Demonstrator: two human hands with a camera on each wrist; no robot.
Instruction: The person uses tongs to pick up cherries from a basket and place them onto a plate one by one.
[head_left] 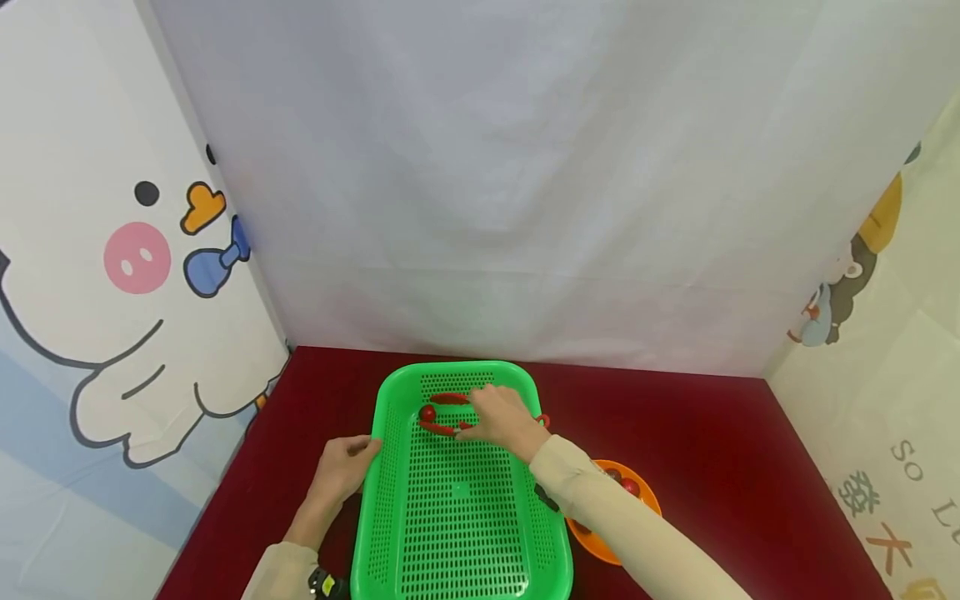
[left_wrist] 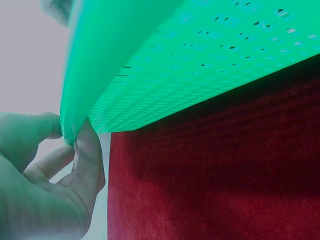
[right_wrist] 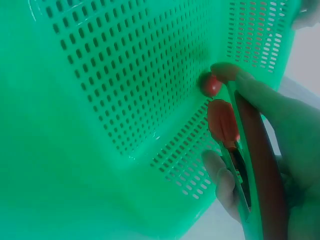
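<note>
A green perforated plastic basket [head_left: 362, 533] stands on the dark red table. My left hand [head_left: 341, 467] pinches its left rim between thumb and fingers, also seen in the left wrist view on the rim [left_wrist: 82, 100]. Over the far half of the basket, my right hand [head_left: 501, 417] holds red-tipped tongs [right_wrist: 265, 175]. Their two tips stand apart. A small round red item like a cherry tomato [head_left: 427, 413] lies near the basket's far left corner, between or just beyond the tips; whether they touch it I cannot tell.
Right of the basket is an orange plate [head_left: 600, 548] with several round red and dark items, partly hidden under my right sleeve [head_left: 622, 521]. A pale curtain [head_left: 525, 208] hangs behind the dark red table [head_left: 697, 467], and printed cloths hang at both sides.
</note>
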